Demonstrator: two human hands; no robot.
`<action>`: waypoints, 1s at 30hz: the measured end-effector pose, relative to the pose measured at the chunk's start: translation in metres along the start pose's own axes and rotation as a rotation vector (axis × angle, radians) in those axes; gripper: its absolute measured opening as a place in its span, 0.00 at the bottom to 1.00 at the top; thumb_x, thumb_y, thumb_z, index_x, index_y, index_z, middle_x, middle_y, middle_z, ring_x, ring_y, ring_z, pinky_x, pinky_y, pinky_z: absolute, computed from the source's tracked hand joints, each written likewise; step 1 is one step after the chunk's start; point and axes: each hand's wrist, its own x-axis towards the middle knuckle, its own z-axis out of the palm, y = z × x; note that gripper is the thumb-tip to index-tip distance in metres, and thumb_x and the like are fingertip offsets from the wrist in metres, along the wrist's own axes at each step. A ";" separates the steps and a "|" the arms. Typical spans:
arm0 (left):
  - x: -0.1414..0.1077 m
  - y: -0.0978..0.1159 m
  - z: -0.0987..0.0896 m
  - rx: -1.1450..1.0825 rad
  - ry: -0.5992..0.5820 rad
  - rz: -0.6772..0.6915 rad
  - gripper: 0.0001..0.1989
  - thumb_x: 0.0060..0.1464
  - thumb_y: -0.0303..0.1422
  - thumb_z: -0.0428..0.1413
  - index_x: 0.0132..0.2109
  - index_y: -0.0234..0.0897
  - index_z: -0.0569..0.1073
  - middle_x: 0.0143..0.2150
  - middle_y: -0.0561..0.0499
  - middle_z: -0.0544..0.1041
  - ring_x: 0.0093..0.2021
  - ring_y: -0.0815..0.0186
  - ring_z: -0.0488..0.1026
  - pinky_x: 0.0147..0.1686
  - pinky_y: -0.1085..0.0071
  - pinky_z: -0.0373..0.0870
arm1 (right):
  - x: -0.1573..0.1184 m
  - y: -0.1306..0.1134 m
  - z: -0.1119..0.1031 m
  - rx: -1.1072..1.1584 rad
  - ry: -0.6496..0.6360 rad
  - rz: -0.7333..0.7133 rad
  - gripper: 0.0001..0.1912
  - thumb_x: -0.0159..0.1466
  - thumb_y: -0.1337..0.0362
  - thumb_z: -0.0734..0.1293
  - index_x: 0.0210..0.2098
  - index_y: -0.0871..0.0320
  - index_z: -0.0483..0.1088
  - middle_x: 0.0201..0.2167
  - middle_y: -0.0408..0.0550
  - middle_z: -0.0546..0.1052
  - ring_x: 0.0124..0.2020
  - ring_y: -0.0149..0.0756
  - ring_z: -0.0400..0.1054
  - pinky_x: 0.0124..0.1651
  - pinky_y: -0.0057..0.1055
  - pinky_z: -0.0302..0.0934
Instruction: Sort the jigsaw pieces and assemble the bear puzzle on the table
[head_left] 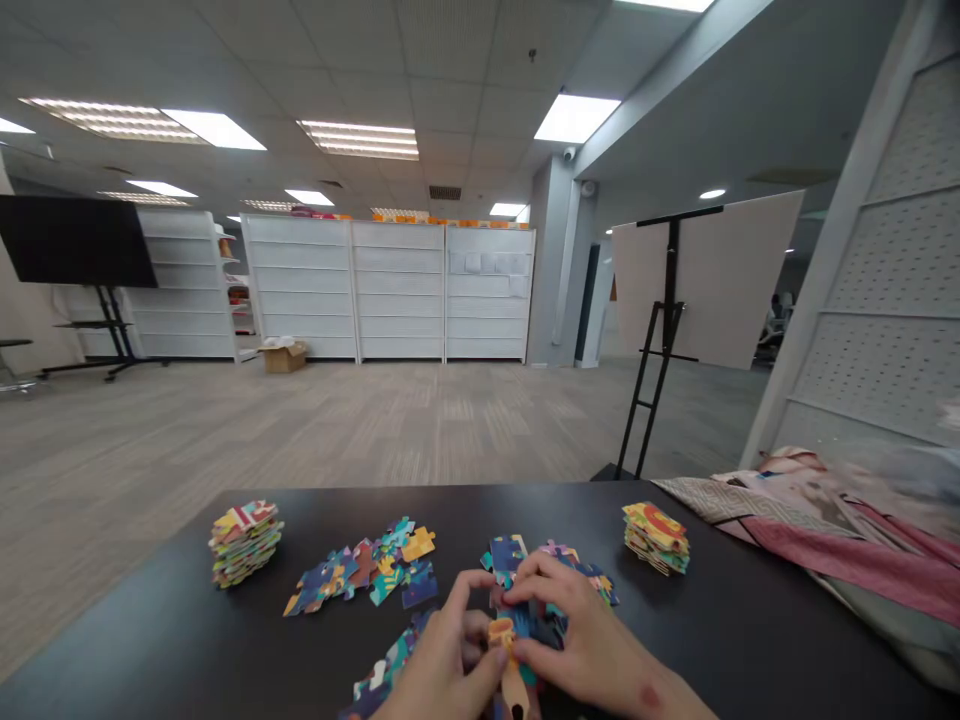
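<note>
stretching across the foreground, the dark worktop (pixel 150 660) carries the puzzle work, with a heap of patterned cloth (pixel 862 560) along its right side. near the front edge, the left hand (pixel 450 660) and the right hand (pixel 581 640) are close together, fingers curled inward over the pieces. a spread of puzzle pieces (pixel 341 575) lies out beyond the left hand, and a partly covered patch of pieces (pixel 506 555) shows just past the fingertips. a left stack (pixel 246 543) and a right stack (pixel 656 538) stand farther out, both well apart from the hands. smallest, an orange piece (pixel 501 632) sits between the two thumbs; whether either hand pinches it or only presses, i cannot tell. the step looks like fitting that piece to its neighbours. the next move seems to call for lining up its edges and pressing it flat without shifting the pieces around it.
</note>
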 end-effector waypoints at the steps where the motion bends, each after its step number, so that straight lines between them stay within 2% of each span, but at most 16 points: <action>1: 0.000 0.001 0.000 0.010 0.013 0.006 0.28 0.59 0.47 0.60 0.58 0.42 0.56 0.33 0.54 0.73 0.25 0.70 0.75 0.24 0.79 0.64 | 0.000 0.001 0.000 0.007 0.000 -0.009 0.16 0.56 0.69 0.71 0.45 0.54 0.76 0.44 0.48 0.74 0.45 0.39 0.71 0.48 0.34 0.64; 7: -0.001 0.006 0.001 0.097 0.057 0.035 0.28 0.60 0.49 0.59 0.58 0.40 0.59 0.27 0.59 0.67 0.22 0.75 0.61 0.23 0.79 0.51 | 0.001 0.002 -0.003 0.021 0.002 -0.053 0.19 0.57 0.70 0.70 0.49 0.53 0.76 0.46 0.49 0.73 0.47 0.40 0.71 0.51 0.36 0.64; 10: -0.001 0.006 0.001 0.075 0.067 0.030 0.30 0.59 0.50 0.59 0.59 0.40 0.59 0.28 0.58 0.68 0.23 0.73 0.62 0.24 0.78 0.54 | -0.001 0.001 -0.004 0.062 -0.001 -0.035 0.18 0.59 0.69 0.69 0.49 0.53 0.75 0.48 0.50 0.73 0.46 0.39 0.71 0.50 0.37 0.65; 14: 0.000 0.004 0.000 0.078 0.078 0.020 0.32 0.57 0.49 0.61 0.61 0.40 0.59 0.27 0.57 0.69 0.24 0.71 0.65 0.25 0.77 0.57 | -0.002 0.002 0.002 0.254 -0.001 0.100 0.25 0.60 0.69 0.67 0.58 0.52 0.68 0.52 0.51 0.73 0.49 0.41 0.71 0.46 0.35 0.69; 17: 0.000 0.002 -0.001 0.088 0.085 0.014 0.31 0.60 0.47 0.59 0.62 0.40 0.58 0.28 0.56 0.72 0.26 0.69 0.69 0.28 0.76 0.62 | 0.000 0.005 0.011 0.496 -0.062 0.249 0.27 0.61 0.66 0.67 0.59 0.54 0.64 0.44 0.49 0.75 0.37 0.36 0.73 0.37 0.34 0.71; 19: -0.002 0.004 -0.001 0.089 0.075 0.011 0.30 0.62 0.46 0.58 0.63 0.40 0.57 0.29 0.55 0.73 0.27 0.67 0.71 0.30 0.75 0.65 | 0.001 0.006 0.016 0.601 -0.078 0.302 0.26 0.59 0.63 0.68 0.57 0.55 0.65 0.40 0.45 0.74 0.29 0.30 0.70 0.33 0.32 0.70; 22: -0.003 0.011 -0.002 0.071 0.024 0.001 0.28 0.63 0.46 0.56 0.63 0.41 0.57 0.31 0.53 0.75 0.30 0.66 0.73 0.31 0.74 0.66 | 0.003 0.007 0.018 0.657 -0.050 0.322 0.25 0.57 0.62 0.71 0.54 0.55 0.66 0.38 0.42 0.73 0.27 0.27 0.68 0.31 0.29 0.68; 26: -0.005 0.019 -0.002 -0.002 -0.051 0.030 0.28 0.64 0.43 0.56 0.65 0.42 0.55 0.35 0.51 0.75 0.33 0.65 0.75 0.35 0.72 0.68 | 0.004 0.006 0.016 0.698 -0.053 0.333 0.26 0.57 0.60 0.72 0.53 0.56 0.66 0.35 0.41 0.72 0.27 0.27 0.68 0.30 0.27 0.67; 30: -0.003 0.011 -0.001 -0.004 -0.076 0.088 0.34 0.58 0.35 0.61 0.66 0.45 0.54 0.37 0.52 0.73 0.35 0.66 0.74 0.39 0.70 0.69 | 0.005 0.006 0.015 0.727 -0.039 0.327 0.25 0.56 0.59 0.73 0.51 0.56 0.67 0.35 0.41 0.72 0.28 0.28 0.69 0.29 0.26 0.67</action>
